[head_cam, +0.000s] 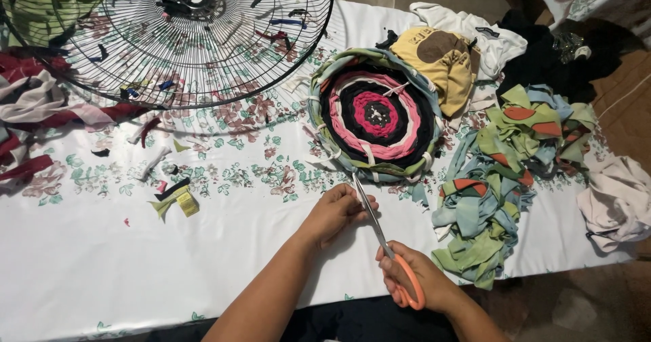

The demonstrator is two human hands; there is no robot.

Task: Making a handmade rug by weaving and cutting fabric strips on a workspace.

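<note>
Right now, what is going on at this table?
A person holds orange-handled scissors in the right hand, blades pointing at the edge of a round woven rag mat. The left hand pinches something thin beside the blades. Green fabric strips lie to the right, a wire fan guard behind.

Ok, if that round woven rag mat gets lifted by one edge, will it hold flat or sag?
The round woven mat is coiled cloth strips, so it would probably sag and feel light. It is unlikely to roll or break. Loose ends at its near edge, by the scissors, could snag.
</note>
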